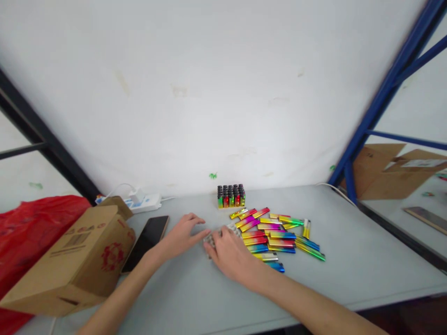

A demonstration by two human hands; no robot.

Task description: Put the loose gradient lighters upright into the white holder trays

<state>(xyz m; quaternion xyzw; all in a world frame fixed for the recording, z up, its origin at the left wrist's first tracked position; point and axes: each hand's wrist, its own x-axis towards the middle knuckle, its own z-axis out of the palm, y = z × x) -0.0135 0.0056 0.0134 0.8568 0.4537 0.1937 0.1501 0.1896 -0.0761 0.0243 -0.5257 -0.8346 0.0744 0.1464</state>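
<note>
A light grey, bumpy tray (pixel 212 239) lies on the table, mostly covered by my right hand (pixel 232 253). That hand's curled fingers and thumb grip it from above. At the tray's left edge, my left hand (pixel 183 236) hovers with fingers apart, holding nothing. Many shiny lighters (pixel 281 236) in red, yellow, blue, green and purple lie loosely piled right of the tray, some partly behind my right hand. Farther back, a block of lighters (pixel 231 196) with black tops stands upright in tight rows near the wall.
A black phone (pixel 148 239) lies left of my left hand. Beside it sit a cardboard box (pixel 75 251) and a red plastic bag (pixel 42 218). Behind them is a white power strip (pixel 146 203). A blue metal frame (pixel 370 116) borders the table (pixel 370 265) on the right.
</note>
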